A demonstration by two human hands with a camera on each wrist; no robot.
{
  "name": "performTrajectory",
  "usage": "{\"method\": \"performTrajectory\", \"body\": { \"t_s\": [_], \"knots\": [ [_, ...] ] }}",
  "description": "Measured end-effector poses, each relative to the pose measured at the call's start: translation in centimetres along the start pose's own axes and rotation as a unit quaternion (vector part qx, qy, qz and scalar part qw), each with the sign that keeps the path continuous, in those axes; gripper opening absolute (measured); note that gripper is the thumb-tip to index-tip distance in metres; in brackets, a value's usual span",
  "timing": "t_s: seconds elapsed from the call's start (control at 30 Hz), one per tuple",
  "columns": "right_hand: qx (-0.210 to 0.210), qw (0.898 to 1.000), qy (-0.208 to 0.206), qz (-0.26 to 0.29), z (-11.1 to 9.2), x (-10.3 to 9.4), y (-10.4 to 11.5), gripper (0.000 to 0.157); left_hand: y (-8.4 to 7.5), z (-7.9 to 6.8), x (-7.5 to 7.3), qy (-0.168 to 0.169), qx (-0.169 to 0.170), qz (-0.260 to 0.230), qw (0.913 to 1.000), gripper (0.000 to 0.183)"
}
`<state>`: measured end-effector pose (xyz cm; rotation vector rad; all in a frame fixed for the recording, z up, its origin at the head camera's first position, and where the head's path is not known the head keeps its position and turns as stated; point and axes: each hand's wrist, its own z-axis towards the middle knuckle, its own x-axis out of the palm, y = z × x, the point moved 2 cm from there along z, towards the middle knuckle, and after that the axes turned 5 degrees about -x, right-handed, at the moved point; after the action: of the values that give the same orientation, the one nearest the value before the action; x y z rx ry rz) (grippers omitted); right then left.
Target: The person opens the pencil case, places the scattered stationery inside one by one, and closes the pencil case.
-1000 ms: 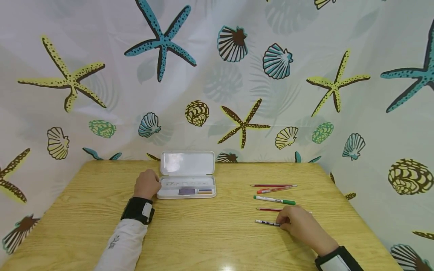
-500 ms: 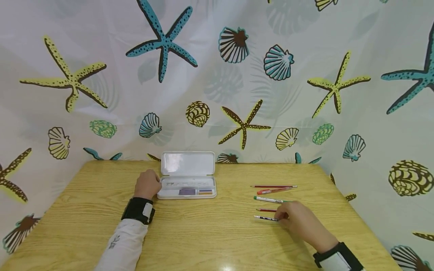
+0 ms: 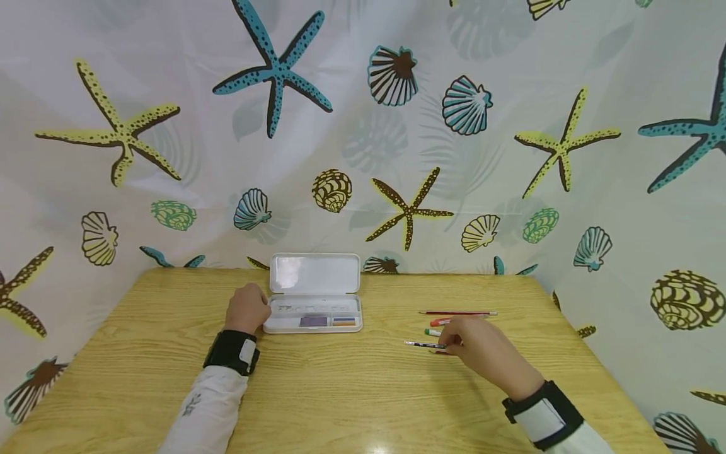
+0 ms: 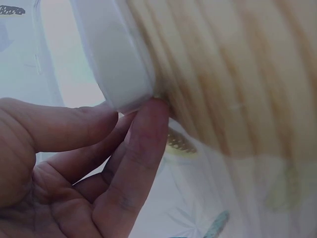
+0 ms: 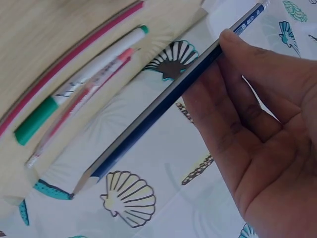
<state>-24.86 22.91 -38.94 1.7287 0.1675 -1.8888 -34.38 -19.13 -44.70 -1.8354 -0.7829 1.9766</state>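
Note:
My right hand (image 3: 488, 350) pinches a dark blue pencil (image 5: 158, 101) between thumb and fingers. In the head view the pencil's blunt white end (image 3: 409, 343) points left, above the table. Its sharpened tip shows in the right wrist view. At the far left, my left hand (image 3: 247, 309) holds the left end of an open white pencil case (image 3: 314, 274). Thumb (image 4: 74, 126) and index finger (image 4: 143, 134) pinch the case's corner in the left wrist view. Inside the case lie a purple block (image 3: 313, 321) and a small striped piece (image 3: 343, 321).
Under and behind my right hand lie a green-capped marker (image 5: 81, 82), a red pen (image 5: 79, 106) and a red pencil (image 3: 458, 313). Another red pencil (image 3: 441, 353) is partly hidden by the hand. A shell-patterned cloth (image 3: 340, 139) hangs behind the wooden table (image 3: 351, 391).
The right hand has lifted the blue pencil and moved left and away from me, over the other pens. The left hand has stayed at the case.

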Motion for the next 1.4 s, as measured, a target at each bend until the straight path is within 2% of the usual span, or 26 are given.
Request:
{"method": "performTrajectory", "body": {
  "t_s": [0.27, 0.47, 0.77, 1.0, 1.23, 1.4],
  "knots": [
    [-0.041, 0.999, 0.003, 0.002, 2.6, -0.1, 2.2, 0.018, 0.2, 0.0, 0.2, 0.0, 0.002, -0.005, 1.0, 0.033],
    [-0.078, 0.997, -0.014, -0.016, 4.7, -0.1, 4.3, 0.014, 0.2, 0.1, 0.2, -0.002, 0.003, -0.007, 1.0, 0.034],
    [-0.089, 0.996, -0.031, 0.004, 7.2, -0.1, 6.0, 0.013, 0.1, 0.4, 0.4, -0.001, 0.001, -0.008, 1.0, 0.038],
    [-0.104, 0.994, -0.043, 0.011, 9.0, 0.0, 7.5, 0.013, 0.0, 0.0, 0.1, 0.002, -0.002, -0.01, 0.9999, 0.038],
    [-0.133, 0.989, -0.057, 0.018, 10.9, 0.7, 8.8, 0.013, -0.1, -0.3, 0.0, 0.001, 0.003, -0.011, 0.9999, 0.037],
    [-0.139, 0.989, -0.05, 0.024, 12.2, 1.3, 9.6, 0.013, 0.0, -0.1, 0.1, 0.003, 0.0, -0.013, 0.9999, 0.037]
  ]
}}
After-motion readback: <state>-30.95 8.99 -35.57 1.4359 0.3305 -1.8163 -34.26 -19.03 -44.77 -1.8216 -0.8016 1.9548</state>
